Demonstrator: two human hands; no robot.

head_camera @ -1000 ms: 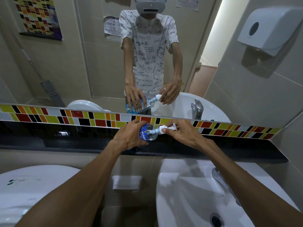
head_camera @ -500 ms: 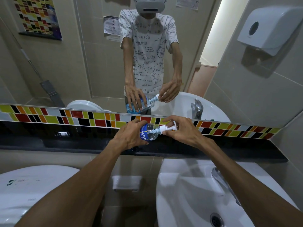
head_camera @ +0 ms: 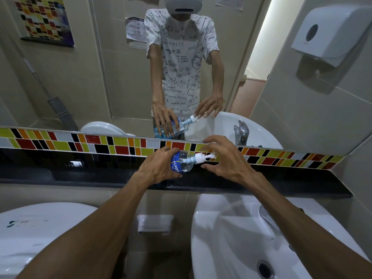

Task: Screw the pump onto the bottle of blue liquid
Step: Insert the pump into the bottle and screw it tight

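White pump on bottle gripped by left hand; right hand spread, off pump.

A white pump tops the clear bottle with its blue label, before red-yellow-black mosaic tiles.

- A ledge runs across the wall, above a sink set low at the right.
- A bottle is held tilted above the ledge, up and left of the sink, its neck toward the right.
- The left hand wraps the bottle's body from the left.
- A pump sits at the bottle's neck, on its right end.
- The right hand is spread just right of the pump; whether it touches cannot be told.
- A tile strip lies behind the ledge, with a mirror above it.
- A tap stands at the sink's right.
- A wall dispenser hangs high above the sink, to the right.
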